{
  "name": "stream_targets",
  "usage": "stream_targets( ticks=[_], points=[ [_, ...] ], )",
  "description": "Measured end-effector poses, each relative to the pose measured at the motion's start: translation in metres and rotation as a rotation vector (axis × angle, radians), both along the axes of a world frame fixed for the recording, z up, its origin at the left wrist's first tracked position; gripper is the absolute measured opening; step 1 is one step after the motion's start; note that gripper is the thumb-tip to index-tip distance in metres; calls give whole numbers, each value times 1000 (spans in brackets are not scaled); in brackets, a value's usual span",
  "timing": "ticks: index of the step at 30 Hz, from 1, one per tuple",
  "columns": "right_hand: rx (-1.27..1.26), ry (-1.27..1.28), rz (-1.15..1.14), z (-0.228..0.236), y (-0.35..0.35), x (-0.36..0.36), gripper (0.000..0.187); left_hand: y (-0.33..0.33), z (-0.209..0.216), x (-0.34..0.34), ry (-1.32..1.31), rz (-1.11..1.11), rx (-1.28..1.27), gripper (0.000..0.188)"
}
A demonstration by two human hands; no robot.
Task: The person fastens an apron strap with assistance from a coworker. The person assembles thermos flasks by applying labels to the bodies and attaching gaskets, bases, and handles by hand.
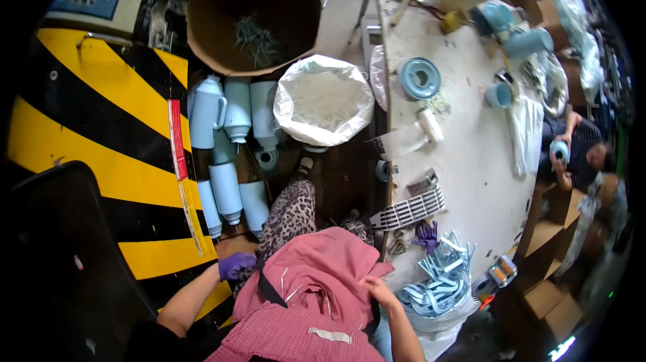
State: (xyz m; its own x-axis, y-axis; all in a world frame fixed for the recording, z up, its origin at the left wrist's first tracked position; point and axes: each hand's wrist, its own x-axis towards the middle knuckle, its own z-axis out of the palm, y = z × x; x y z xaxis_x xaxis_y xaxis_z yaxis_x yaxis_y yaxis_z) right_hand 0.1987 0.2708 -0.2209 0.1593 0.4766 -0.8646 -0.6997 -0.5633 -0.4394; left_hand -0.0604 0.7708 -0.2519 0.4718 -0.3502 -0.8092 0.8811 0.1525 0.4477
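Observation:
A pink apron point(323, 261) covers my lap, over leopard-print trousers. At its right edge my bare right hand point(377, 289) is closed on a fold of the cloth. To the left, my left hand point(237, 266) wears a purple glove and rests by my thigh, close to the apron's black strap point(271, 288). Its fingertips are partly hidden, so its grip is unclear. A loose purple glove point(426, 235) lies on the white table point(481, 190) to my right. Next to it, light blue plastic strips point(437, 281) are heaped on a bag.
Light blue jug bodies point(225, 190) stand on the left, beside a yellow-and-black striped machine panel point(101, 126). Ahead are a white-lined bin point(323, 66) and a large cardboard drum point(208, 46). A coworker point(572, 140) holds a blue part beyond the table, near cardboard boxes point(552, 305).

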Motion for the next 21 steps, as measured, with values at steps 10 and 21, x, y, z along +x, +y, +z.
stream_targets(
  ticks=[10,21],
  points=[
    [-181,-509,583,-38,141,72,26,11,-249,12,356,-300,641,44],
    [-503,-483,-104,-237,173,119,18,-103,-385,64,-253,-399,1002,67]
  ],
)
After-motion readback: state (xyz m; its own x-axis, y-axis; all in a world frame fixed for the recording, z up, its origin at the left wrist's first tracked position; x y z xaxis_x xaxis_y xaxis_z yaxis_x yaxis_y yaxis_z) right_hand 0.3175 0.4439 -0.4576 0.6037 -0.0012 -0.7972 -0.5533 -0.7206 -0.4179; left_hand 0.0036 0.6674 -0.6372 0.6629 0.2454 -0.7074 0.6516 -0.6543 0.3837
